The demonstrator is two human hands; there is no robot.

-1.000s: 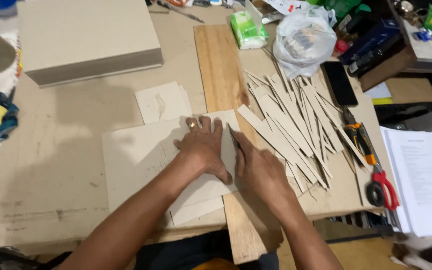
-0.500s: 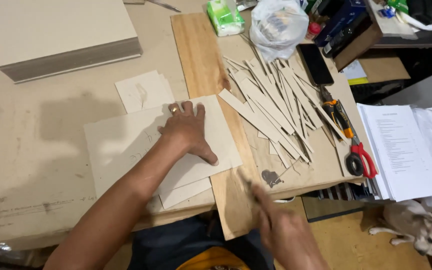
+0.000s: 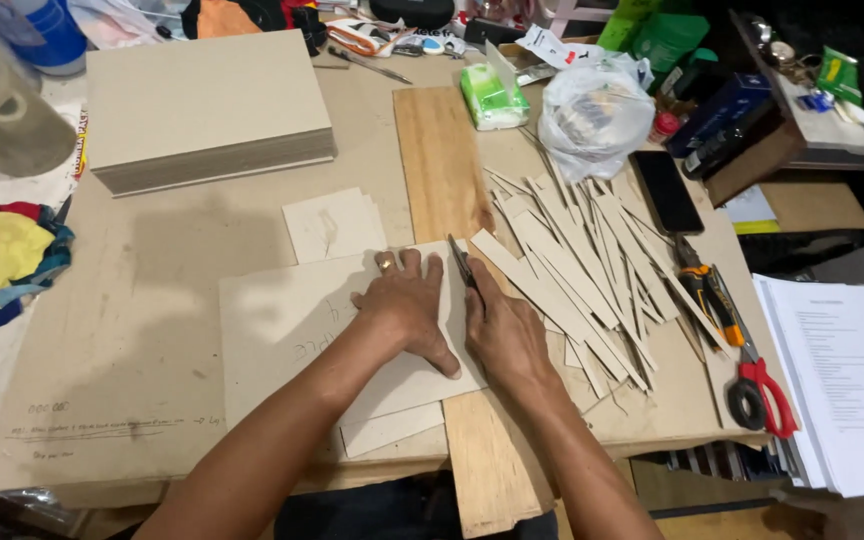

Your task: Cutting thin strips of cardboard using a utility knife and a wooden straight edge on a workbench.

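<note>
Head view, left hand: the left hand point(image 3: 407, 305) is laid flat, fingers spread and open, pressing down on a grey cardboard sheet point(image 3: 292, 335); a ring is worn on one finger.
Head view, right hand: the right hand point(image 3: 505, 335) is closed around a thin dark cutting knife point(image 3: 463, 268), whose tip is set at the right edge of the cardboard sheet, just beside the left fingertips.
Head view, cardboard sheet: it is spread on the counter point(image 3: 142, 300) before the person, its right edge resting over a long wooden board point(image 3: 442, 170) that runs away from the person; faint pencil marks are seen on it, and smaller cardboard pieces lie partly under it.
Head view, offcuts: a loose pile of narrow cardboard strips point(image 3: 582, 260) is fanned out just right of the wooden board.
Head view, right side: a black phone point(image 3: 668, 192), an orange-handled tool and red-handled scissors point(image 3: 757, 385) are placed near the counter's right edge, beside a stack of printed paper point(image 3: 842, 380).
Head view, far side: a thick stack of cardboard sheets point(image 3: 207, 105), a green tissue pack point(image 3: 490, 97) and a knotted plastic bag point(image 3: 592, 115) are seen.
Head view, left edge: a bundle of coloured cloth point(image 3: 2, 262) is seen.
</note>
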